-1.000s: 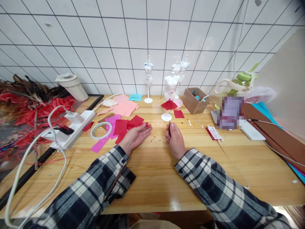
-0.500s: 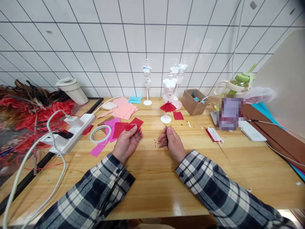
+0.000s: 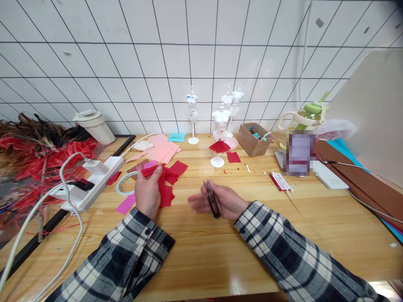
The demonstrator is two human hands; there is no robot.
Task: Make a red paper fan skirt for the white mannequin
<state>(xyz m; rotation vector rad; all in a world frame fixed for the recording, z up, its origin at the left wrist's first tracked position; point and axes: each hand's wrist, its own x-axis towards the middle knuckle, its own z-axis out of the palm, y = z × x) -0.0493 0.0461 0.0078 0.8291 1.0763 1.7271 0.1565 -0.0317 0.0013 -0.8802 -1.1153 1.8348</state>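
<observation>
My left hand (image 3: 147, 193) pinches red paper (image 3: 163, 178) between thumb and fingers, over the left part of the table. Another red paper piece (image 3: 178, 169) lies just beyond it, and a roll of white tape (image 3: 121, 184) is partly hidden behind that hand. In my right hand (image 3: 225, 199) are black thread snips (image 3: 213, 203), held against the palm by the thumb, while the other fingers stretch out blurred to the left. Farther back, a white mini dress form (image 3: 221, 119) wears a pleated red paper skirt (image 3: 219, 146). A small red square (image 3: 233, 157) lies beside its base.
Pink paper sheets (image 3: 162, 147) lie at the back left near a white power strip (image 3: 99, 186) with cables. More small dress forms (image 3: 192, 111) stand by the tiled wall. A brown box (image 3: 255, 142), a phone (image 3: 299, 153) and a green-lidded bottle (image 3: 310, 113) stand at right.
My left hand has moved left with red paper and turned over; red pieces now show on the table beside it. My right hand has lowered slightly, its fingers opening out around the snips.
</observation>
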